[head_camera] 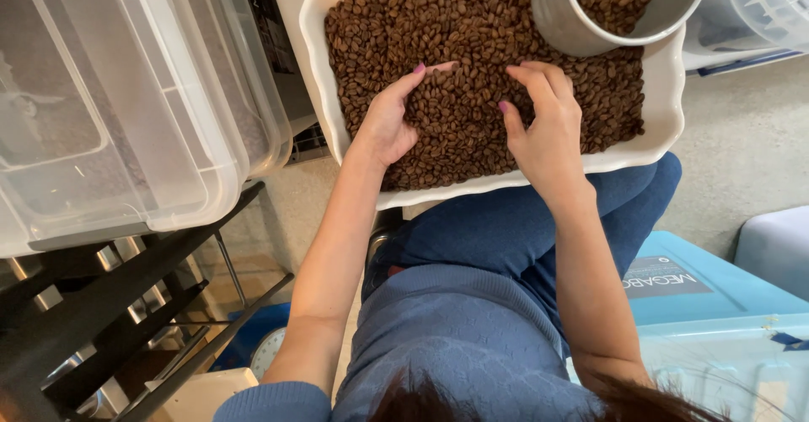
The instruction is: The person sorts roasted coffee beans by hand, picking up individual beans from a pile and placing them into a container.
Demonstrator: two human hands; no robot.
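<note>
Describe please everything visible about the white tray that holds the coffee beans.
The white tray is rectangular with a scalloped, glossy rim, ceramic-looking. It rests on the person's lap, filled with brown coffee beans. A grey cup of beans leans in its far corner. The left hand and right hand rest in the beans.

The white tray [670, 93] rests on the person's lap [514, 228], on the blue trousers. Brown coffee beans [438, 43] fill the tray. A grey cup [581, 21] with beans in it sits on the beans at one corner.
</note>
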